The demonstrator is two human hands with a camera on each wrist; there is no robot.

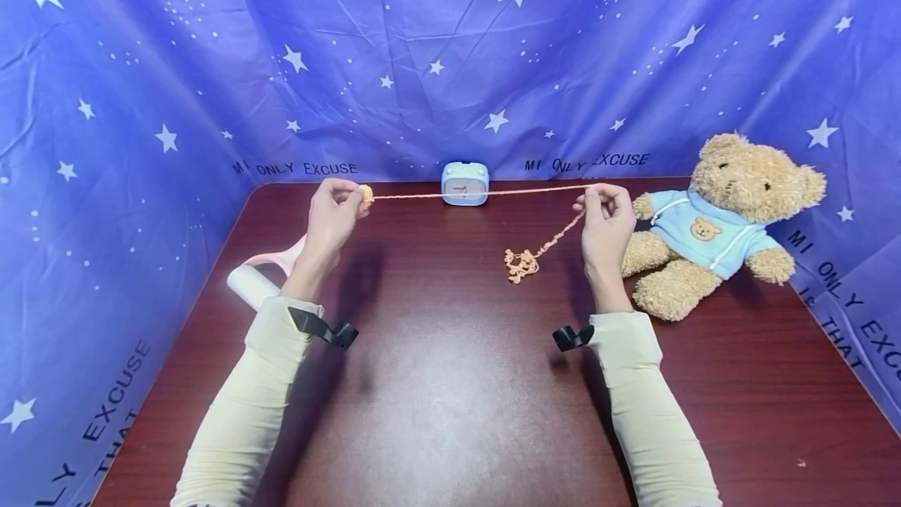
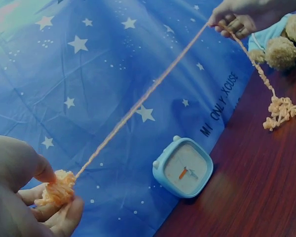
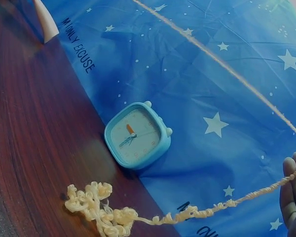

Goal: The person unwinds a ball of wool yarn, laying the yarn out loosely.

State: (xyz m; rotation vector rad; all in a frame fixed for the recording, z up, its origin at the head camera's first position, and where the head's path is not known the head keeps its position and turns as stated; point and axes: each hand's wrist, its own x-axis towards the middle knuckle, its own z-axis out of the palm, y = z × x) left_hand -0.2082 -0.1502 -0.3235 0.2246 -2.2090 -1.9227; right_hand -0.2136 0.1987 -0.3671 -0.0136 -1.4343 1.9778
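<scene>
A small ball of peach yarn sits pinched between the thumb and fingers of my left hand. From it a taut strand of yarn runs across to my right hand, which pinches it between thumb and fingertips. Below the right hand, a kinked tail of the same yarn hangs down to a loose, curly clump. In the right wrist view only a few fingers of that hand show at the right edge.
A light blue alarm clock stands at the table's back edge, behind the strand. On the right sits a teddy bear in a blue hoodie. A white cylinder with a pink band lies by the left forearm. Star-printed curtain surrounds the table.
</scene>
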